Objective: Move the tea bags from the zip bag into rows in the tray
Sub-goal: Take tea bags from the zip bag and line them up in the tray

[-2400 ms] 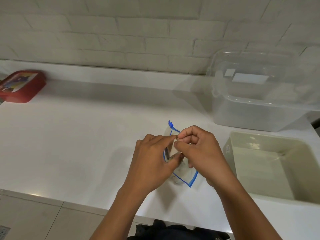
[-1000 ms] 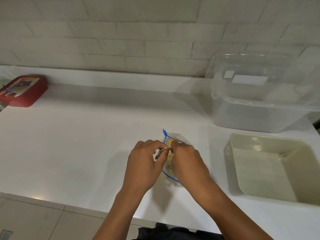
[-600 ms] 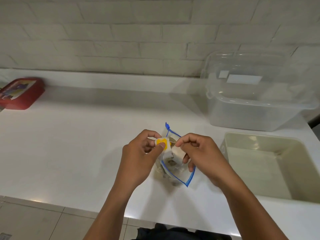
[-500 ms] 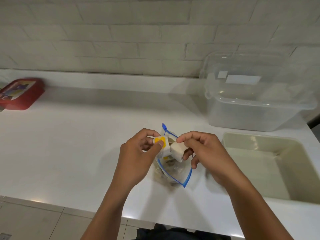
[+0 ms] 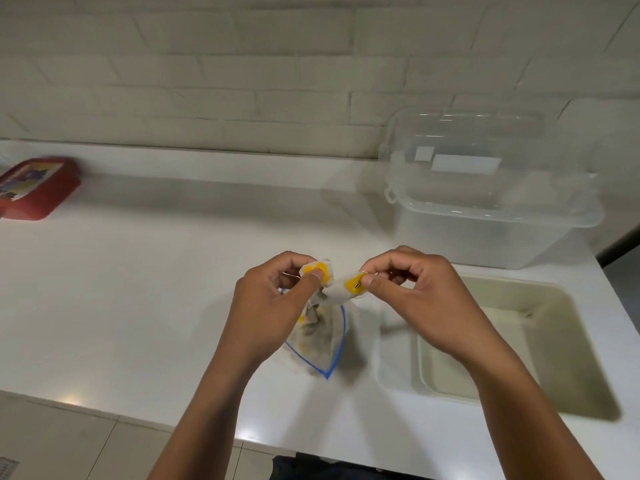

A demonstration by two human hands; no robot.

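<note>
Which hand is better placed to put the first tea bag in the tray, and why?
Right. The right hand already pinches a tea bag and is nearer the tray, which lies on its side. The left hand also pinches a bag but is above the zip bag, farther away.

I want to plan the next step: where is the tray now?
In the head view the tray sits on the counter at the right, beside the zip bag and in front of the clear box.

On my white counter (image 5: 145, 292) a clear lidded plastic tub (image 5: 491, 202) stands at the far right, against the white brick wall (image 5: 242, 64). Well away from the tub, at the counter's far left edge, lies a red box (image 5: 36, 188).
</note>
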